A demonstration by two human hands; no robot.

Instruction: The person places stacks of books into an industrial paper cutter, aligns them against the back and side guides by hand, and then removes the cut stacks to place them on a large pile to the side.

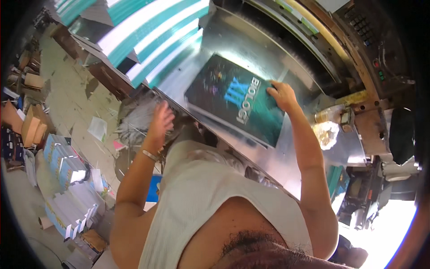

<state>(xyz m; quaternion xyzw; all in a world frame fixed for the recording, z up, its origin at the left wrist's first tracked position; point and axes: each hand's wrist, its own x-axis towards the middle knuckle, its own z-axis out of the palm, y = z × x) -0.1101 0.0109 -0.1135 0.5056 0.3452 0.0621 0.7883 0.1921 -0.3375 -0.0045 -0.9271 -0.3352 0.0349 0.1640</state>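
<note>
A large book [219,89] with a dark and teal cover and big white and blue lettering lies flat on a shiny metal table [280,172]. Its corner is turned toward my body. At its far right edge, my right hand [282,95] has its fingers curled against the cover, the thumb on top; the fingertips are partly hidden. My left hand [162,123] hangs in the air beside the table's near edge, empty, its fingers apart and slightly blurred. Whether more sheets or books lie under the book, I cannot tell.
Stacks of teal-and-white books [154,38] stand at the far left of the table. A metal machine frame [340,49] borders the far side. On the floor at left lie book stacks [71,206], cardboard boxes [33,123] and paper scraps [97,128]. A clear plastic-wrapped item [326,134] sits at right.
</note>
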